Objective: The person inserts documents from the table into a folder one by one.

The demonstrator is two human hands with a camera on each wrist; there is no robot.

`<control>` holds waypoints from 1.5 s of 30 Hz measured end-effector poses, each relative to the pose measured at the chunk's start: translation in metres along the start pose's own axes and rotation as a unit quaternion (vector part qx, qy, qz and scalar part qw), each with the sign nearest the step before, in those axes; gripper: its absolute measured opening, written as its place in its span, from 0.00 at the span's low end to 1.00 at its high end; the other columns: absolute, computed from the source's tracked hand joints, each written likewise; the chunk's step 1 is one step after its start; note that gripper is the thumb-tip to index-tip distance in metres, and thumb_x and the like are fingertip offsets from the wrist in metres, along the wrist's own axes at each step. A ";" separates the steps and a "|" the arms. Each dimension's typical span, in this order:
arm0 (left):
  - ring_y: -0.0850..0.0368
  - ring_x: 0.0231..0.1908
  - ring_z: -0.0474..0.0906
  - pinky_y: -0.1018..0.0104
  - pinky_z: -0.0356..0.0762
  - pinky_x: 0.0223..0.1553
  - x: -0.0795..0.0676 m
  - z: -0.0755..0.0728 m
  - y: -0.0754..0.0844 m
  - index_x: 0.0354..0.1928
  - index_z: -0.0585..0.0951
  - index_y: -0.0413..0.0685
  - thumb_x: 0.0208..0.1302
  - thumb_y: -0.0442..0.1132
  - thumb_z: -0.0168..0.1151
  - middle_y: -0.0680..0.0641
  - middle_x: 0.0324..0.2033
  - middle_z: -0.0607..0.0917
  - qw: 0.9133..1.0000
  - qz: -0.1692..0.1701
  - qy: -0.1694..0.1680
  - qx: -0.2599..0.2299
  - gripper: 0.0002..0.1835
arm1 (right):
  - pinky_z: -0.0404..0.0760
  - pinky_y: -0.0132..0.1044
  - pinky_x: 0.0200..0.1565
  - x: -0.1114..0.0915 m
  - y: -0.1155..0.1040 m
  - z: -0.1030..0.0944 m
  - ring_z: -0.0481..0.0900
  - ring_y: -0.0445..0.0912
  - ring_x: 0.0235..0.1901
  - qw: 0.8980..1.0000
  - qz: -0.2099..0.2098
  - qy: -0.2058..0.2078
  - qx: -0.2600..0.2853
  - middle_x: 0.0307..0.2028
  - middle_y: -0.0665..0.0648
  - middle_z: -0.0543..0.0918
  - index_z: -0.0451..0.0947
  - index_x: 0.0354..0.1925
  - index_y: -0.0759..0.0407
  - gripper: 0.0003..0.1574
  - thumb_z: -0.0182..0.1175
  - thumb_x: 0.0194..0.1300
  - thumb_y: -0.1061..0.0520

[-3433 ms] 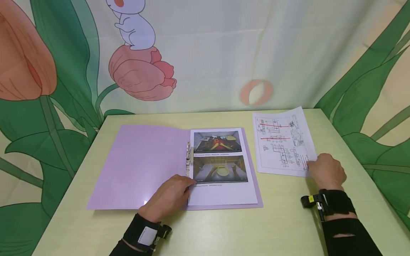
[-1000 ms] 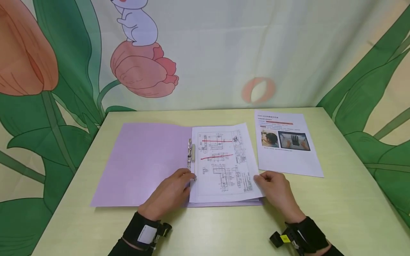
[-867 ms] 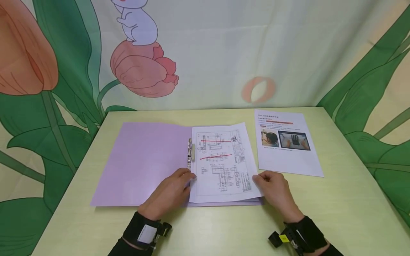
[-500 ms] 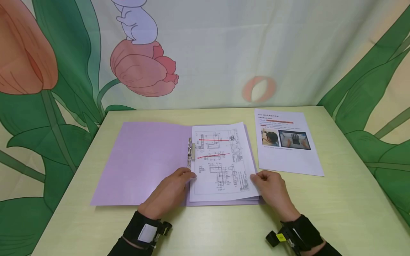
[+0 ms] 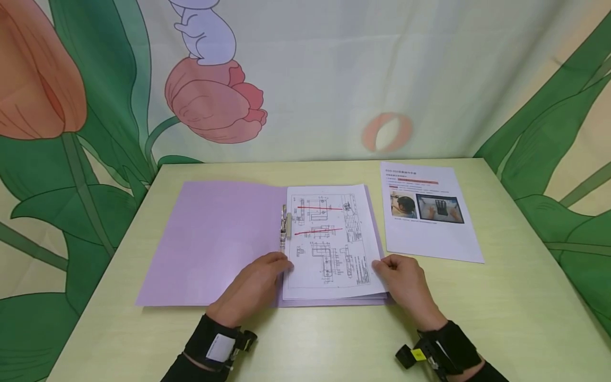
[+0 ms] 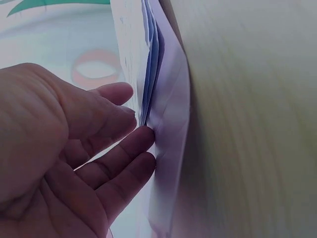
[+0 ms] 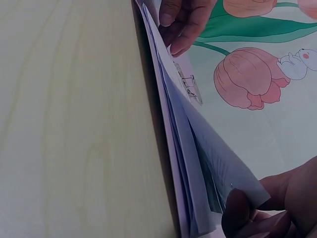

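"Firstly, where does the drawing sheet (image 5: 329,244) lie?"

"On top of the lower sheets (image 7: 195,208), in the right half of the open purple folder (image 5: 217,241), which rests on the tabletop (image 5: 324,342). It bears 2 red strokes across its line work."

"Condition of the 2 hands?"

"The right hand (image 5: 403,281) pinches the drawing sheet near its lower right corner; in the right wrist view that corner stands raised above the pages beneath. The left hand (image 5: 250,289) has its fingers at the lower left edge, touching the folder. Whether paper is pinched there, I cannot tell."

"Fittings?"

"1 metal clip (image 5: 285,225) at the folder's spine, by the drawing sheet's left edge."

"Surroundings?"

"1 loose printed page (image 5: 431,239), with 2 photographs, lies on the tabletop just beside the folder, on the right. Behind hangs a cloth backdrop (image 5: 310,79) printed with flowers, leaves and a small white animal."
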State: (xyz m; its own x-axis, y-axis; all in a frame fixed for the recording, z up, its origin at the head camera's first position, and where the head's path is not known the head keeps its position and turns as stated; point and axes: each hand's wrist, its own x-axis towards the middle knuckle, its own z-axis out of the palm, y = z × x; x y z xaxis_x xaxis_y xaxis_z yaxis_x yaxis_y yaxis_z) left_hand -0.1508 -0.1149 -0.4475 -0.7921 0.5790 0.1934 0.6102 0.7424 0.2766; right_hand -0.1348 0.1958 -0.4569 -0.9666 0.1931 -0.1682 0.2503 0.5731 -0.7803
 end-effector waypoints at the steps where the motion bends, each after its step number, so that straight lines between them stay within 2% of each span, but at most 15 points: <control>1: 0.55 0.52 0.76 0.62 0.77 0.54 0.000 0.000 0.000 0.48 0.82 0.43 0.60 0.25 0.59 0.46 0.50 0.82 1.000 0.003 -0.002 -0.001 0.15 | 0.70 0.38 0.23 0.000 0.000 0.000 0.74 0.49 0.25 1.000 0.001 -0.002 0.000 0.28 0.59 0.83 0.83 0.35 0.64 0.16 0.58 0.67 0.52; 17: 0.56 0.45 0.78 0.64 0.78 0.49 0.002 0.003 0.002 0.47 0.82 0.44 0.62 0.29 0.60 0.49 0.48 0.85 1.000 0.009 0.000 0.011 0.12 | 0.68 0.37 0.19 0.001 0.002 -0.003 0.74 0.49 0.23 1.000 0.008 -0.025 -0.016 0.28 0.59 0.81 0.82 0.33 0.62 0.15 0.59 0.66 0.51; 23: 0.57 0.42 0.78 0.63 0.79 0.47 0.003 0.002 0.003 0.44 0.82 0.44 0.63 0.29 0.59 0.51 0.43 0.86 1.000 0.015 -0.001 0.014 0.10 | 0.67 0.37 0.24 0.003 0.001 -0.018 0.73 0.49 0.26 0.998 0.008 -0.033 -0.047 0.27 0.58 0.81 0.82 0.33 0.62 0.18 0.58 0.67 0.48; 29: 0.57 0.41 0.78 0.63 0.79 0.45 0.003 -0.001 0.004 0.43 0.82 0.44 0.62 0.29 0.59 0.51 0.41 0.86 1.000 0.015 0.000 0.014 0.09 | 0.67 0.38 0.22 0.014 0.008 -0.051 0.71 0.49 0.22 0.995 -0.036 0.028 -0.085 0.26 0.59 0.82 0.82 0.32 0.63 0.20 0.56 0.69 0.47; 33: 0.57 0.40 0.78 0.63 0.80 0.44 0.003 -0.001 0.004 0.42 0.82 0.44 0.62 0.29 0.59 0.51 0.40 0.86 1.000 0.015 0.000 0.013 0.08 | 0.67 0.38 0.22 0.025 0.016 -0.074 0.72 0.49 0.21 0.987 -0.069 0.081 -0.125 0.25 0.59 0.82 0.82 0.35 0.63 0.19 0.55 0.70 0.49; 36: 0.57 0.40 0.78 0.62 0.80 0.44 0.004 -0.001 0.004 0.41 0.82 0.44 0.62 0.29 0.59 0.51 0.40 0.86 1.000 0.008 -0.002 0.012 0.08 | 0.67 0.39 0.23 0.034 0.024 -0.088 0.73 0.50 0.23 0.980 -0.071 0.100 -0.156 0.27 0.60 0.82 0.81 0.38 0.65 0.19 0.54 0.69 0.50; 41: 0.57 0.40 0.78 0.62 0.79 0.45 0.005 -0.001 0.005 0.41 0.83 0.44 0.62 0.29 0.58 0.52 0.40 0.87 1.000 -0.002 -0.005 0.010 0.08 | 0.68 0.43 0.23 0.050 0.037 -0.103 0.76 0.56 0.28 0.972 -0.026 0.087 -0.218 0.32 0.65 0.83 0.78 0.41 0.67 0.22 0.54 0.69 0.47; 45: 0.57 0.40 0.78 0.62 0.79 0.45 0.005 -0.002 0.005 0.41 0.83 0.45 0.62 0.29 0.59 0.52 0.40 0.87 1.000 -0.006 -0.010 0.009 0.08 | 0.70 0.49 0.23 0.060 0.047 -0.110 0.75 0.64 0.33 0.963 0.024 0.072 -0.259 0.39 0.76 0.76 0.72 0.48 0.76 0.35 0.53 0.68 0.42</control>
State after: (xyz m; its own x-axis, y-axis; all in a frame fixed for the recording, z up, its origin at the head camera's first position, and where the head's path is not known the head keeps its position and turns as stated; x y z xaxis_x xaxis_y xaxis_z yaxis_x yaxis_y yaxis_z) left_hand -0.1515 -0.1088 -0.4437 -0.7991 0.5762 0.1717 0.6008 0.7556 0.2609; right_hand -0.1753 0.3215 -0.4373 -0.9449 0.3166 -0.0833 0.3247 0.8738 -0.3620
